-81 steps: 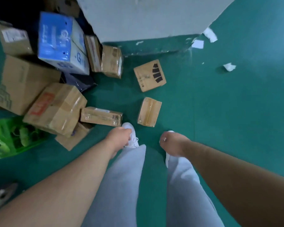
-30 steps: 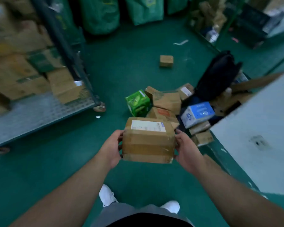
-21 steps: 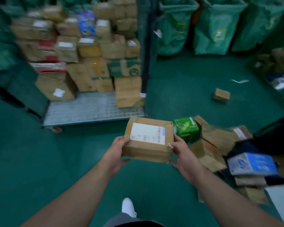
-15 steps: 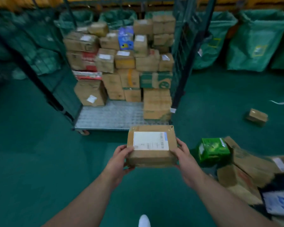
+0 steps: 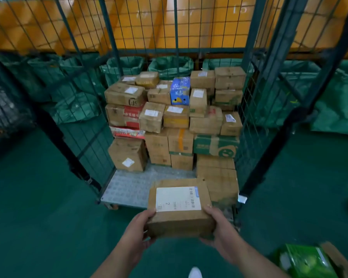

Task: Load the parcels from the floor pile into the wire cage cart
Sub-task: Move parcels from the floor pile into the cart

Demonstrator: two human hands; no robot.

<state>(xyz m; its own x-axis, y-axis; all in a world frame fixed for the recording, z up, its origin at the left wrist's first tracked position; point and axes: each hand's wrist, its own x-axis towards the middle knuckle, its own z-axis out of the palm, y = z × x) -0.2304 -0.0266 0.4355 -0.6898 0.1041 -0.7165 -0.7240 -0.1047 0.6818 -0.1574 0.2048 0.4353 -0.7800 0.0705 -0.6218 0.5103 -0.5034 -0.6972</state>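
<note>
Holding a brown cardboard parcel (image 5: 181, 223) in both hands, the person faces the open near side of the wire cage cart (image 5: 269, 81). The left hand (image 5: 138, 231) grasps the parcel's left end, thumb up along the near corner and fingers tucked underneath. The right hand (image 5: 222, 231) grasps the right end in the same way, and its fingertips are hidden under the box. The parcel is carried level in the air with a white shipping label (image 5: 178, 198) on its top face. It sits low in the centre of the view, over the near edge of the cart's deck, and does not rest on anything.

The grey patterned deck (image 5: 129, 187) shows a bare patch at its near left. Behind that patch a stack of parcels (image 5: 159, 117) fills the far and right parts of the cart, piled several layers high against the mesh. Most are brown cartons with white labels. A blue box (image 5: 180, 91) sits near the top, and a green-printed carton (image 5: 216, 145) lies lower on the right.

Green sacks (image 5: 169, 65) line up beyond the far mesh, with an orange wall (image 5: 209, 27) above them. The floor (image 5: 38, 227) is dark green. A bright green box (image 5: 305, 261) lies at the near right corner of the view. The toe of a white shoe (image 5: 195, 273) shows at the bottom edge.
</note>
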